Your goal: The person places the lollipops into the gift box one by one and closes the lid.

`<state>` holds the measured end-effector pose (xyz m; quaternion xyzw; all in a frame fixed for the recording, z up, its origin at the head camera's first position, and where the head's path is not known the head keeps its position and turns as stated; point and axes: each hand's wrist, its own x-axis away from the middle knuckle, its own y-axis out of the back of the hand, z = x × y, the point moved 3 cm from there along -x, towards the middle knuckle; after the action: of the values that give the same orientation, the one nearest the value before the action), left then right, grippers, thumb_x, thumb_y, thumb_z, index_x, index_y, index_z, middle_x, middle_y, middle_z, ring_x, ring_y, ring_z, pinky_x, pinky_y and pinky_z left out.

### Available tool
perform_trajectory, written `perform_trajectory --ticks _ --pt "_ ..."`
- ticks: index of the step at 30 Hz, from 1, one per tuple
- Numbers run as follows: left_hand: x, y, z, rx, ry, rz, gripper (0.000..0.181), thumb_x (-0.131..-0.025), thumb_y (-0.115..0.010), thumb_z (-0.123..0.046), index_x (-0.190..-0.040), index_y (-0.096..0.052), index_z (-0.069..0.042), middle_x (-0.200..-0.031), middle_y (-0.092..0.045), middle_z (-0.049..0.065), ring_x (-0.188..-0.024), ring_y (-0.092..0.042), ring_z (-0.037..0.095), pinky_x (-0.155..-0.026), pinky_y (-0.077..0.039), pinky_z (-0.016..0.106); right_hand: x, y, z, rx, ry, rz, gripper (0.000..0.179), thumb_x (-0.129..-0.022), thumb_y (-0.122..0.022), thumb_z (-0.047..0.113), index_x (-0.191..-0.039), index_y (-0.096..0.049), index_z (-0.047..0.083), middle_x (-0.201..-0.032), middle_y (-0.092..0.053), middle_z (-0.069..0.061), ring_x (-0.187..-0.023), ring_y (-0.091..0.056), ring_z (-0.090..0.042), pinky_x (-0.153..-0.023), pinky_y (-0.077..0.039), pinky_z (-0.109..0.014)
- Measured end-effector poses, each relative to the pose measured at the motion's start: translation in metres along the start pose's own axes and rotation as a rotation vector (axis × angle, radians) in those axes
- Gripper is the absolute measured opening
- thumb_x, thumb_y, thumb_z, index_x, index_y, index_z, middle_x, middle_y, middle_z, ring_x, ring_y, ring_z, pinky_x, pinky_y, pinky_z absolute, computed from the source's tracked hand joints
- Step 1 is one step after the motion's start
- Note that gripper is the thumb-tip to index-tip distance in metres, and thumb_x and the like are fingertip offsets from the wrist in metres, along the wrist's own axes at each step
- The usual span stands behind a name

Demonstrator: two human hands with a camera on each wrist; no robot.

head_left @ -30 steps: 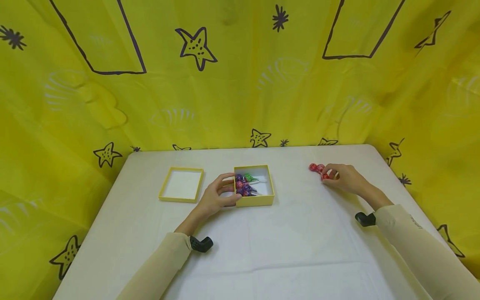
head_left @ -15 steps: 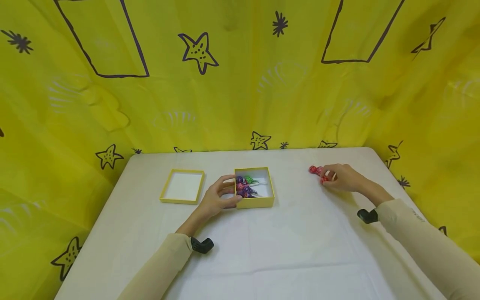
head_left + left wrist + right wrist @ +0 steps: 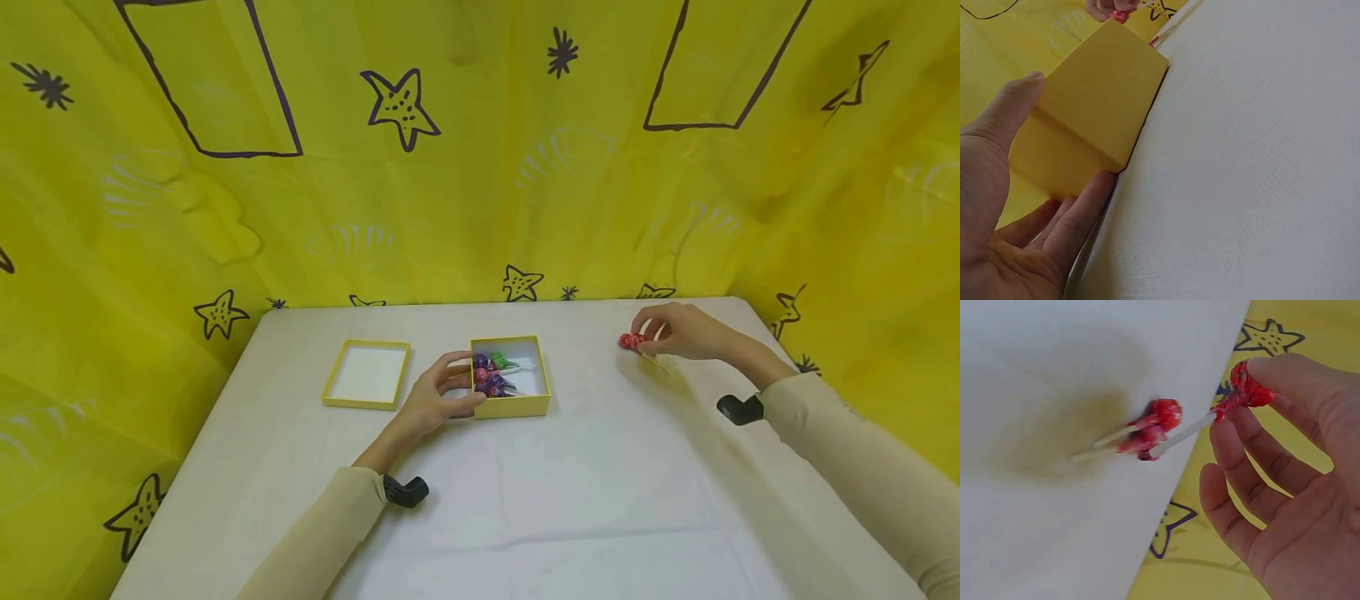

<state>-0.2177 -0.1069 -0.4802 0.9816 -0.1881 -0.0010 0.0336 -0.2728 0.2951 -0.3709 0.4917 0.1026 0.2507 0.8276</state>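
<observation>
The yellow box [image 3: 517, 407] holds several wrapped lollipops [image 3: 491, 382], purple, red and green, heaped at its left end with sticks pointing right. My left hand [image 3: 429, 402] grips the box's left end, thumb at the near corner, fingers along the left side. From inside the box nothing shows in the left wrist view. On the right, my right hand [image 3: 690, 333] pinches a red-wrapped lollipop [image 3: 1250, 387] by its head, stick slanting down. Two more red lollipops [image 3: 1161, 417] lie beside each other on the table under it.
A yellow-rimmed lid [image 3: 367, 373], its white inside up, lies left of the box. White cloth covers the table [image 3: 585, 492]. A yellow curtain [image 3: 465, 200] with starfish drawings rises behind the table and on both sides.
My right hand has lifted a red lollipop from the table and moved slightly away from me. My left hand keeps its hold on the box. The head view has tilted slightly up.
</observation>
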Motion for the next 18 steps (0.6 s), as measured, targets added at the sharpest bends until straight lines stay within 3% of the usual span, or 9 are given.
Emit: perform_trajectory --ticks 8,18 --pt "-0.002 0.000 0.002 0.003 -0.001 0.004 0.078 -0.089 -0.081 -0.006 -0.156 -0.041 -0.016 -0.152 -0.046 0.020 -0.129 -0.055 0.036 -0.082 -0.062 0.045 -0.009 0.019 0.021 -0.027 0.034 -0.007 0.022 -0.093 -0.076 0.009 -0.114 -0.069 0.008 -0.100 -0.071 -0.006 -0.091 -0.066 -0.024 -0.074 -0.058 -0.029" --pt "0.000 -0.001 -0.001 -0.012 -0.006 -0.001 0.077 -0.089 -0.082 -0.008 -0.154 -0.043 -0.018 -0.151 -0.047 0.020 -0.130 -0.054 0.037 -0.082 -0.062 0.044 -0.026 0.029 0.049 -0.014 0.104 -0.031 0.019 -0.095 -0.075 0.014 -0.113 -0.070 0.011 -0.098 -0.072 -0.005 -0.093 -0.067 -0.025 -0.074 -0.058 -0.031"
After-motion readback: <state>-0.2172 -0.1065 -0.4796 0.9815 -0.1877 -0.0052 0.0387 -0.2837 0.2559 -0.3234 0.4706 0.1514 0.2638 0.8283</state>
